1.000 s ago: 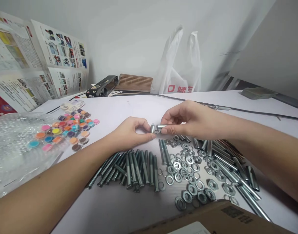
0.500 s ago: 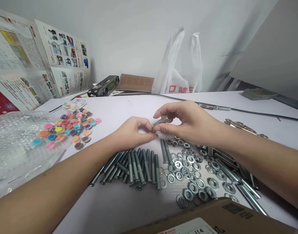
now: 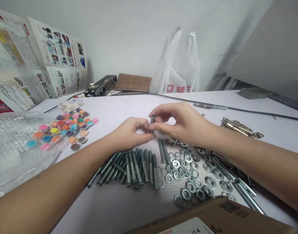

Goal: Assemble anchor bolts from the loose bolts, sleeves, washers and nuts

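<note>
My right hand (image 3: pixel 182 120) is closed, thumb and fingers pinching a short metal sleeve (image 3: pixel 153 119) that stands upright with its dark hollow top showing. My left hand (image 3: pixel 131 131) meets it at the sleeve's lower end, thumb and forefinger closed; whatever lies between those fingertips is hidden. A thin ring (image 3: pixel 156 131) shows just under my right thumb. Below the hands lies a pile of long bolts (image 3: pixel 131 169), with a separate pair of bolts (image 3: pixel 164 151) to the right. Beside them are scattered washers (image 3: pixel 175 164) and hex nuts (image 3: pixel 191 187).
A cardboard box (image 3: pixel 212 214) stands at the near edge. Bubble wrap (image 3: pixel 12 146) and colourful discs (image 3: pixel 55 131) lie left. Brass-coloured hardware (image 3: pixel 239 127) and metal rods (image 3: pixel 249 196) lie right. A black cable (image 3: pixel 168 97), a plastic bag (image 3: pixel 175 68) and a bamboo mat (image 3: pixel 133 82) are behind.
The metal sleeve has turned from tilted to upright between my fingers. My right fingertips have come lower and closer to my left. The view has shifted slightly.
</note>
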The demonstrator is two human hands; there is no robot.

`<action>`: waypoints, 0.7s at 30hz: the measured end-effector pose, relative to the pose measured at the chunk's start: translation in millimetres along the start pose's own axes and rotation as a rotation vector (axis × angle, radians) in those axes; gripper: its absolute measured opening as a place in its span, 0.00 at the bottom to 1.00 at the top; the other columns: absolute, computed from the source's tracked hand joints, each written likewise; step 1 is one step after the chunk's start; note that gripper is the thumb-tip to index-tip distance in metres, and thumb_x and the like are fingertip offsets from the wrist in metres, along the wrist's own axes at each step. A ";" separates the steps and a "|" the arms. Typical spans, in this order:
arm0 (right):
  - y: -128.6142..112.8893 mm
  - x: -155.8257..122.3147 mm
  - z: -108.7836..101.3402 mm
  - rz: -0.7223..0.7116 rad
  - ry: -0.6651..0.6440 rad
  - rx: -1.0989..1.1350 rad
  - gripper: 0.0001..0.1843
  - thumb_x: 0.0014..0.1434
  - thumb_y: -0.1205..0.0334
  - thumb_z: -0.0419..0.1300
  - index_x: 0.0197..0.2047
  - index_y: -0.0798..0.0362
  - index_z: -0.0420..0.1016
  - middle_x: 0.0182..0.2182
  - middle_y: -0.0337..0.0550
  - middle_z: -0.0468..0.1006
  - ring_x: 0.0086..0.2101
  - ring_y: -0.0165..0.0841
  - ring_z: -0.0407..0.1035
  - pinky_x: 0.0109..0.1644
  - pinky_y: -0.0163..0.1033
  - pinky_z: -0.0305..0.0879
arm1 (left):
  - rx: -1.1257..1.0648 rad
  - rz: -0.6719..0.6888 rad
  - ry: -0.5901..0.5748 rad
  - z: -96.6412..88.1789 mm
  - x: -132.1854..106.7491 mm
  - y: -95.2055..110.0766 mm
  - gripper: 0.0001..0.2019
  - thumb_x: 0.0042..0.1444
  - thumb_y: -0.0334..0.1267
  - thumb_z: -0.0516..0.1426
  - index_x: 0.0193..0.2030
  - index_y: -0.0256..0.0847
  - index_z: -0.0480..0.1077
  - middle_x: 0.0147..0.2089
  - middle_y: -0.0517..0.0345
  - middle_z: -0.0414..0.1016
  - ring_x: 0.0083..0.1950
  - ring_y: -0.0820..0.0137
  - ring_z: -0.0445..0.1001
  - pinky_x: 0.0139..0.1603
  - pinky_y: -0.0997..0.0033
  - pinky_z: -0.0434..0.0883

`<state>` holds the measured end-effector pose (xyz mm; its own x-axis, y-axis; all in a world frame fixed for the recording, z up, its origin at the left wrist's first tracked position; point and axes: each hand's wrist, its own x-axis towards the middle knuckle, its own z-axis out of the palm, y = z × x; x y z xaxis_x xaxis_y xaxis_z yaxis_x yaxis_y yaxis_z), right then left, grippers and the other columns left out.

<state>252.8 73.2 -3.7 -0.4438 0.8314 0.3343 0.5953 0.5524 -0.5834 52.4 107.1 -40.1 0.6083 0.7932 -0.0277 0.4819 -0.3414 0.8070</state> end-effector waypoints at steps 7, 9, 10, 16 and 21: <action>0.3 -1.8 -30.7 0.054 -0.138 -0.138 0.12 0.60 0.52 0.63 0.39 0.52 0.79 0.29 0.36 0.76 0.29 0.28 0.69 0.32 0.36 0.65 | 0.018 0.041 -0.027 -2.9 1.6 -1.3 0.12 0.54 0.45 0.61 0.36 0.38 0.74 0.38 0.62 0.78 0.41 0.78 0.73 0.48 0.76 0.67; 1.7 -2.6 -40.3 0.119 -0.360 -0.199 0.11 0.60 0.51 0.62 0.36 0.50 0.78 0.26 0.35 0.76 0.26 0.27 0.67 0.28 0.36 0.62 | 0.037 0.034 -0.035 -2.9 1.3 -0.1 0.11 0.53 0.44 0.61 0.38 0.39 0.75 0.38 0.63 0.78 0.42 0.78 0.74 0.48 0.76 0.68; 2.4 -3.2 -43.9 0.145 -0.449 -0.228 0.11 0.59 0.51 0.62 0.35 0.49 0.78 0.25 0.34 0.75 0.25 0.27 0.66 0.27 0.36 0.62 | 0.046 0.034 -0.037 -2.8 1.0 0.8 0.10 0.53 0.43 0.61 0.38 0.39 0.76 0.39 0.63 0.78 0.42 0.78 0.74 0.49 0.75 0.68; 0.3 -6.4 -47.1 0.199 -0.610 -0.300 0.09 0.58 0.52 0.61 0.35 0.46 0.79 0.23 0.34 0.73 0.22 0.25 0.61 0.23 0.33 0.57 | 0.035 0.055 -0.046 -2.5 -0.7 3.1 0.12 0.49 0.39 0.63 0.41 0.39 0.76 0.42 0.61 0.78 0.44 0.77 0.74 0.54 0.74 0.70; -2.8 -5.9 -41.2 0.223 -0.637 -0.289 0.08 0.58 0.56 0.61 0.36 0.48 0.79 0.23 0.33 0.72 0.22 0.25 0.60 0.24 0.32 0.57 | -0.192 0.071 -0.007 -4.8 -0.2 -2.7 0.24 0.49 0.47 0.66 0.52 0.40 0.73 0.50 0.54 0.78 0.51 0.72 0.76 0.59 0.68 0.72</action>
<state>281.2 69.2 26.4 -0.5424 0.7785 -0.3157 0.8307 0.4410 -0.3397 47.9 110.2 -39.4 0.6413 0.7667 0.0296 0.3091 -0.2934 0.9046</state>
